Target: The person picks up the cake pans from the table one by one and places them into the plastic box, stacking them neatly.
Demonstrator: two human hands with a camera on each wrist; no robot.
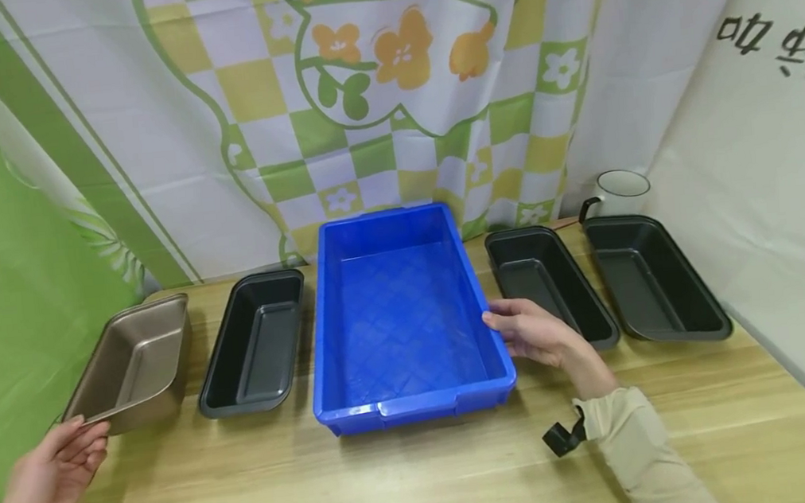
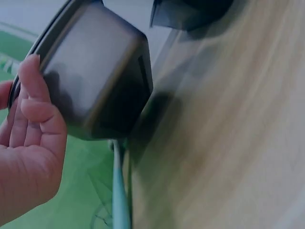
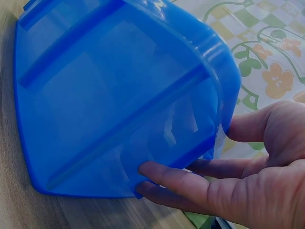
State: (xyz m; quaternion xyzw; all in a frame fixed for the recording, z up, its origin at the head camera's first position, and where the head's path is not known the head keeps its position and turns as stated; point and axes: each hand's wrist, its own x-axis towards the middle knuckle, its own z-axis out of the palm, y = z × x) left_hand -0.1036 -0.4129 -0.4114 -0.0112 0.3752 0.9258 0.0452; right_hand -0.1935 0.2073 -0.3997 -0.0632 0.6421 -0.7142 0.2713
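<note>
At the left end of the table, my left hand [image 1: 51, 474] pinches the near rim of a bronze loaf pan [image 1: 141, 362]. The left wrist view has the thumb on one side of that rim and the fingers of the left hand [image 2: 35, 143] against the pan's outer wall [image 2: 90, 62]. A blue plastic bin [image 1: 409, 323] sits in the middle with only its bare floor inside. My right hand [image 1: 535, 332] grips the bin's right rim. In the right wrist view, its thumb lies at the rim and its fingers touch the outer side of the bin [image 3: 114, 90].
Between the bronze pan and the bin stands a black loaf pan [image 1: 256, 344]. To the right are two more, a narrow black pan [image 1: 530, 272] and a wider black pan [image 1: 652, 277]. A white mug [image 1: 623, 192] is behind them. A patterned curtain [image 1: 388, 85] hangs along the back.
</note>
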